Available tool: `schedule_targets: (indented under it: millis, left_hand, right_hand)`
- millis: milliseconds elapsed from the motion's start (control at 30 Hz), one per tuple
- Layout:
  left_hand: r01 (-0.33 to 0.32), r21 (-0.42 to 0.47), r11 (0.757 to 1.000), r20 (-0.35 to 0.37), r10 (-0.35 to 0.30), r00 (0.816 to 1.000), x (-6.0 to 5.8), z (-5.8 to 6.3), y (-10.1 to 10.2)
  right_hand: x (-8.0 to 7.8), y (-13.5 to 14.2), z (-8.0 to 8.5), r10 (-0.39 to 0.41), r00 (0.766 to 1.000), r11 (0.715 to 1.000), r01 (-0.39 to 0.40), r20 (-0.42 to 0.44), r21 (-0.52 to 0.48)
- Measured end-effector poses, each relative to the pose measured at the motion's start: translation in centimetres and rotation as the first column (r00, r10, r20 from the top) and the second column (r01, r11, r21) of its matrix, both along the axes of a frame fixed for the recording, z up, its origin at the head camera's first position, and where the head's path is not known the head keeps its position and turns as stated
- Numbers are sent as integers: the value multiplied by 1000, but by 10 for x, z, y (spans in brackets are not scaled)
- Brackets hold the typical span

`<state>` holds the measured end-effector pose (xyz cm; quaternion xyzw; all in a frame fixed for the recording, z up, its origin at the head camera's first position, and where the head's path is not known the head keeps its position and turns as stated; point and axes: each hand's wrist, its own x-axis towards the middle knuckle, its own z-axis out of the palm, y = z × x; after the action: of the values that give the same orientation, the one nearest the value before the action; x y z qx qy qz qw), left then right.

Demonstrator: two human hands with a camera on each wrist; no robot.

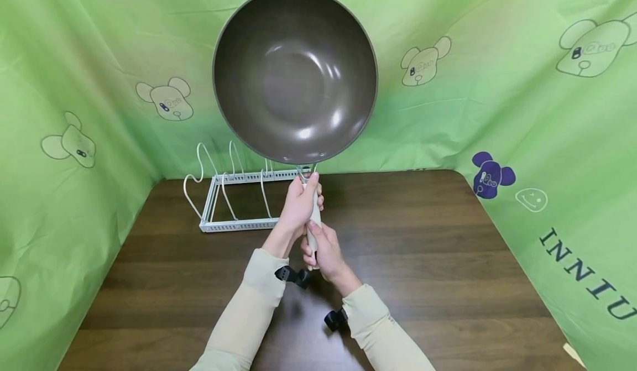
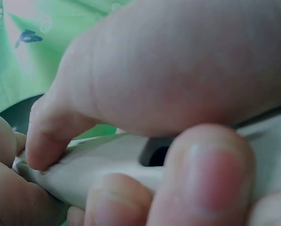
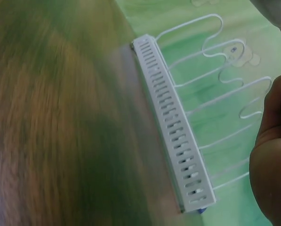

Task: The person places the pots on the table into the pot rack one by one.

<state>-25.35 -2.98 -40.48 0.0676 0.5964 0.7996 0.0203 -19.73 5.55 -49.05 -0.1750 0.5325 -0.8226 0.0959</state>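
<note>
Head view shows the person gripping the pale handle (image 1: 316, 210) of a dark wok (image 1: 293, 78) with both hands: the left hand (image 1: 297, 205) is curled round it near the wok, and the right hand (image 1: 325, 249) is curled round its lower end, just below the left. The wok is raised above the brown table (image 1: 398, 260), with its inside facing the head camera and the green cloth (image 1: 448, 122) behind. Only the left wrist view shows closely a dark hole (image 2: 156, 154) in the handle, with fingertips pressed around it; which hand each finger belongs to, one cannot tell there. White rack (image 1: 241, 226) stands at the back left of the table, but in the head view its right end is hidden by the left hand and forearm. From the right wrist view, however, one slotted rail (image 3: 173, 122) is seen along its whole length, with wire dividers (image 3: 215, 103) beside it. Each wrist carries a black device, one (image 1: 300, 278) on the left and another (image 1: 335, 319) on the right. Purple mouse print (image 1: 490, 176) marks the cloth at right.
</note>
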Motion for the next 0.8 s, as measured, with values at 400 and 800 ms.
schedule_targets:
  millis: [400,800]
  left_hand:
    - [-133,-79,988,15,134,991,17,13,-16]
    - [-355,-370,858,-132,330,935,39,18,-34]
  right_hand:
    - [7,-15,10,149,987,988,-147,53,-36]
    - [12,-25,9,336,938,940,-328,85,-95]
